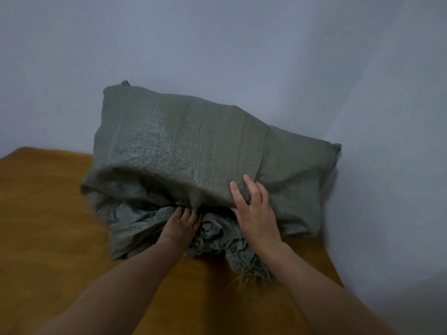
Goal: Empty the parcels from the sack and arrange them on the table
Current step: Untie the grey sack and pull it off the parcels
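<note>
I see the left hand (181,223) with its fingers curled into the bunched cloth at the near end of the sack (193,146). The tips are hidden in the folds, so I cannot tell whether it grips. The right hand (256,213) lies flat on the upper fold, fingers straight and spread. The sack is grey-green and bulging. It lies on the brown surface (48,213), its far side by the wall (242,44).
</note>
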